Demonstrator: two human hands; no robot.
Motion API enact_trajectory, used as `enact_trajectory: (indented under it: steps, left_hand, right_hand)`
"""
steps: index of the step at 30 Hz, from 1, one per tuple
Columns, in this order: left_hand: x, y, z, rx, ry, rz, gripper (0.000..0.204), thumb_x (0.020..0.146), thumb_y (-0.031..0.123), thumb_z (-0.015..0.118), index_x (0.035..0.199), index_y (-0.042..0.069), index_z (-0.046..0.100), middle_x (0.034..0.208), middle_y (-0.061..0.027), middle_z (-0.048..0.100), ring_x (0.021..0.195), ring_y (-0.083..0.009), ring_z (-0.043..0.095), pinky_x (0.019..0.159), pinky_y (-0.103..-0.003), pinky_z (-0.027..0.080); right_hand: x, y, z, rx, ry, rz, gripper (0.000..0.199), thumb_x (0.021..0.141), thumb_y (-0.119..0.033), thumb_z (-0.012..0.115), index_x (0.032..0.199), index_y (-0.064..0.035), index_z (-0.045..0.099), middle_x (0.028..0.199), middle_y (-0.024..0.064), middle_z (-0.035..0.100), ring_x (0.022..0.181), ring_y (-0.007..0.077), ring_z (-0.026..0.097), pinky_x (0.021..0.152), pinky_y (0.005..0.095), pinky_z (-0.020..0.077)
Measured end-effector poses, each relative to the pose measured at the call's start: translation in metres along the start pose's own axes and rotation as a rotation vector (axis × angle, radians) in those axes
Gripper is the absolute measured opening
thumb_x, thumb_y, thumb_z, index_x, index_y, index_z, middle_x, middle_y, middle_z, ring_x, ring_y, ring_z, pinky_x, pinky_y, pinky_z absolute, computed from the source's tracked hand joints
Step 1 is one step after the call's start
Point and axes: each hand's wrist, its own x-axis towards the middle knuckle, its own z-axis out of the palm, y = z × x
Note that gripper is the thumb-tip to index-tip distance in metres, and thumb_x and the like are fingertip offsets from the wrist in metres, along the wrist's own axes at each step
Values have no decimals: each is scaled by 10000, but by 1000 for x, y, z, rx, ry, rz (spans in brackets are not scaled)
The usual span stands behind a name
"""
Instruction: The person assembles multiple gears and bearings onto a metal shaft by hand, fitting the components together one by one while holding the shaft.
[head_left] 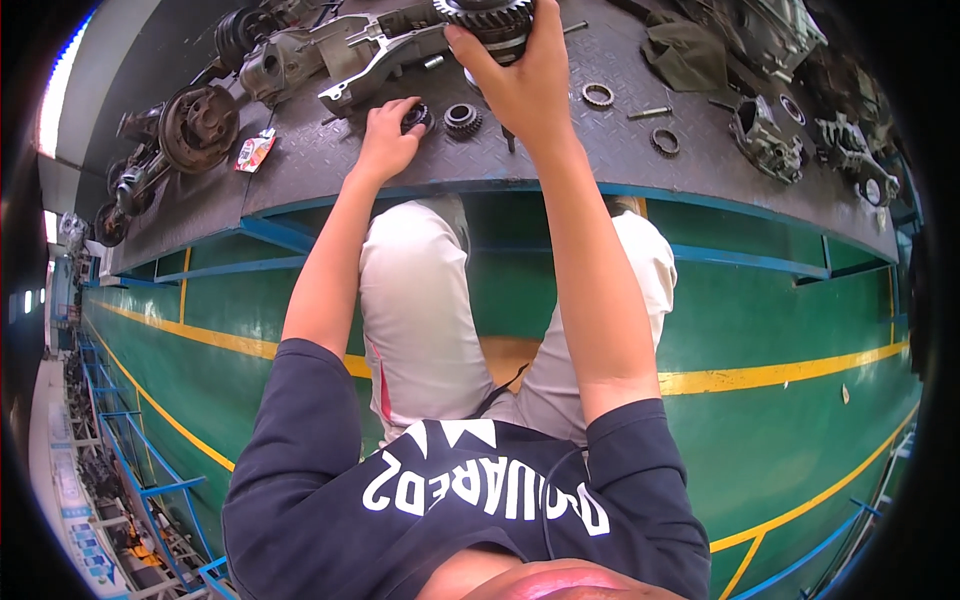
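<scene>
My right hand (525, 90) is wrapped round a large toothed gear assembly (485, 18) near the top edge of the view; its upper end is cut off. Down on the bench, my left hand (390, 138) has its fingers curled over a small dark gear ring (418, 119), which the fingers partly hide. Just right of that ring, a small steel gear (462, 120) lies flat on the bench. Farther right are a toothed ring (597, 95), a short metal pin (650, 113) and a second toothed ring (665, 142).
Behind my left hand lies a grey metal housing (290, 62). A rusty brake drum (199, 128) and a red-and-white packet (255, 150) are at the left of the metal bench (330, 165). Opened castings (768, 140) and a dark cloth (688, 55) occupy the right.
</scene>
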Motion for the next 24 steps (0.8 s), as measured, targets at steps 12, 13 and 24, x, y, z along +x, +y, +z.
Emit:
enact_trajectory:
  steps: [12,13,24]
  left_hand:
    - [-10,-2,1,-117,-16,52,531,911,-21,614,1439,39,605,1516,-169,568,1410,-366,490,1220,-416,363]
    - [-12,-3,2,-137,0,76,531,914,-36,598,1441,39,603,1526,-165,559,1431,-359,488,1229,-411,357]
    - [-12,13,-12,-118,-93,75,638,858,-166,480,1406,114,649,1555,-147,540,1474,-368,470,1248,-418,362]
  right_hand:
    - [0,6,-8,3,80,-13,780,877,-132,855,1510,31,428,1311,174,617,1197,259,621,1035,373,503]
    - [0,0,-8,94,42,63,786,877,-136,859,1511,32,426,1321,177,612,1214,264,613,1049,377,496]
    - [0,2,-4,39,-17,17,787,875,-153,860,1513,14,429,1371,189,578,1269,292,589,1088,395,476]
